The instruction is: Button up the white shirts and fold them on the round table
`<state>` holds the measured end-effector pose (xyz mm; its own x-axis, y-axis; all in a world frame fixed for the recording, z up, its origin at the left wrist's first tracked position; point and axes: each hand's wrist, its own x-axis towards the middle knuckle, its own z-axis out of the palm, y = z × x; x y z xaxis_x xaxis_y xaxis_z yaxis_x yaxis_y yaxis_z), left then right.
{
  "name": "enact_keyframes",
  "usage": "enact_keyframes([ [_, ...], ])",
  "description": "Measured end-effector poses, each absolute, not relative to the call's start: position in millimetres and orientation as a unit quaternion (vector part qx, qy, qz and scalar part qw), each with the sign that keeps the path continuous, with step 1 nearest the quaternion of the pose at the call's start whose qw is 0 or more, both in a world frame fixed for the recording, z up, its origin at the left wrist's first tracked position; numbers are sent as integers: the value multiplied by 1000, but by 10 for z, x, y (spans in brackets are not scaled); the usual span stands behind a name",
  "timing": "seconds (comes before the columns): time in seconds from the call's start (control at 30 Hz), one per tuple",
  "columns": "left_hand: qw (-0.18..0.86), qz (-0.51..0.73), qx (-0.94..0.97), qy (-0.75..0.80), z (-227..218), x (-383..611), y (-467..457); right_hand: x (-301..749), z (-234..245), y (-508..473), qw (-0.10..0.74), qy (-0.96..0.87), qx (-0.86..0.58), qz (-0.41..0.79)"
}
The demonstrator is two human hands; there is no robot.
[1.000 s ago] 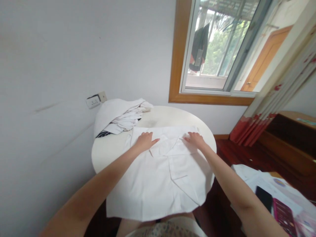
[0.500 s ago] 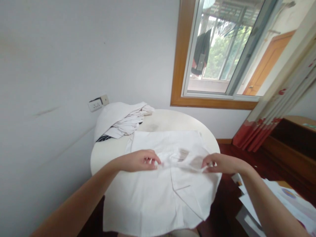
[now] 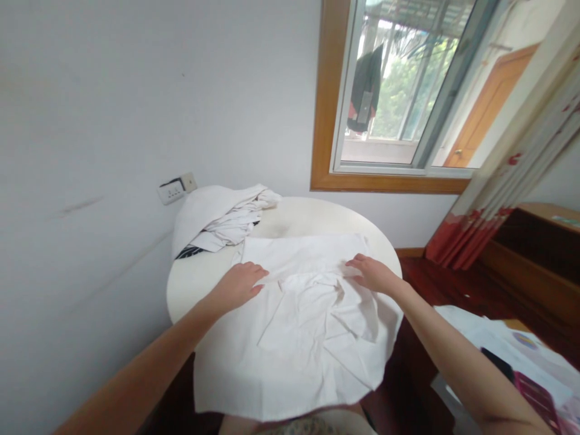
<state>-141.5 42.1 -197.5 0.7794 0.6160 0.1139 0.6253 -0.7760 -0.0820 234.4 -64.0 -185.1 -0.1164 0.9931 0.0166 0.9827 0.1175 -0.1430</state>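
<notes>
A white garment [image 3: 299,356] is spread over a round table, its lower part hanging past the front edge. Creased folds bunch across its middle, and a smoother panel lies toward the back. My left hand [image 3: 240,285] rests at the left side of the folds, thumb and fingers apart on the fabric. On the other side, my right hand [image 3: 375,274] touches the cloth near the right end of the same fold line, its fingers also apart. Neither hand shows a clear grip on the fabric.
A heap of white cloth [image 3: 217,211] with a dark striped piece under it sits at the table's [image 3: 317,211] back left, against the wall by a socket [image 3: 171,192]. Papers [image 3: 471,326] and a dark red object [image 3: 537,396] lie at lower right. A window [image 3: 399,90] is behind.
Both hands have moved away from me toward the back of the table, and the right also leftward. The raised fabric between them now lies down in creased folds; the fingers have opened.
</notes>
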Motion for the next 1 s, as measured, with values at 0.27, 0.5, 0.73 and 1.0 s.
enact_keyframes([
  [0.27,91,-55,-928,-357,-1981,-1356,468,2705,-1868,-489,89,-718,-659,207],
  [0.5,17,-171,-889,-425,-1562,-1285,645,2546,-1882,-507,-15,-764,-645,-3],
  [0.73,-143,-146,-822,-531,-917,-793,1209,2788,-1160,282,113,-707,-688,116],
  [1.0,39,-402,-811,-423,-297,-691,1354,2437,-382,631,410,-655,-627,-96],
])
